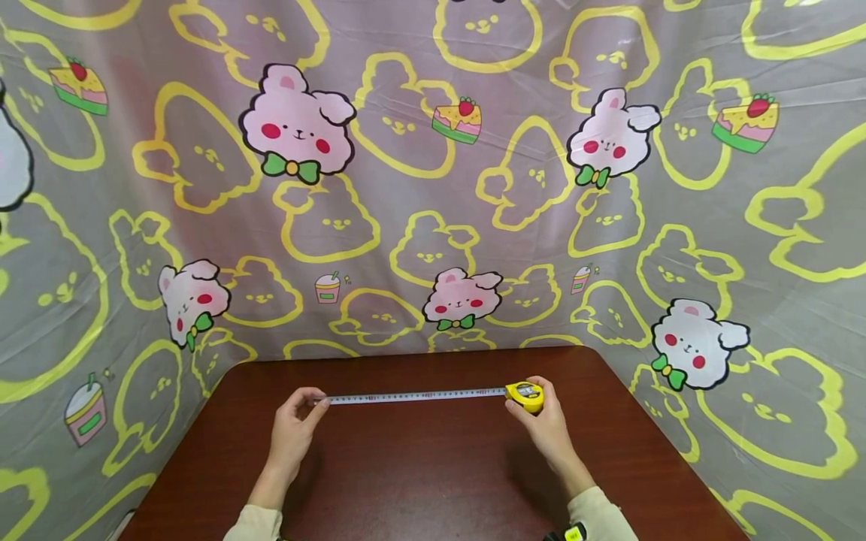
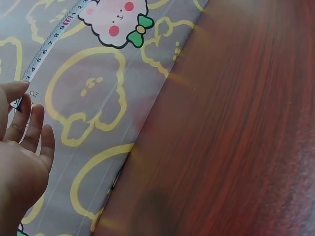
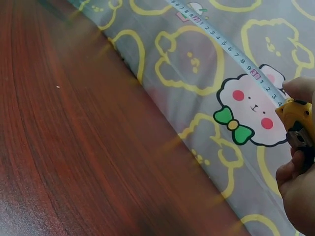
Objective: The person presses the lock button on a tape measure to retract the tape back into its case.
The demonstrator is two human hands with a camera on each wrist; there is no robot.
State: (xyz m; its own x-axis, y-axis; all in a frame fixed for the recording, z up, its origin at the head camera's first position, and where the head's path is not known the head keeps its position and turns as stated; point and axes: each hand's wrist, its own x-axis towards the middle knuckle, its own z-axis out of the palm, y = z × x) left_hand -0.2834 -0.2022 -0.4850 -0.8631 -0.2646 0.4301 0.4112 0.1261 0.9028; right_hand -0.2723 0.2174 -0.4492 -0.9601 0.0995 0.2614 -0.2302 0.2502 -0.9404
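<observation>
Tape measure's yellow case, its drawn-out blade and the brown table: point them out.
Yellow case (image 1: 526, 397): head view, middle of its visible side.
Drawn-out blade (image 1: 416, 396): head view, about midway along the exposed strip.
Brown table (image 1: 419, 466): head view, bare tabletop.

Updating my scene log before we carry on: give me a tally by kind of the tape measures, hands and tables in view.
Tape measure, yellow-cased with its blade drawn out: 1
Hands, left hand and right hand: 2
Table, brown: 1
Total: 4
</observation>
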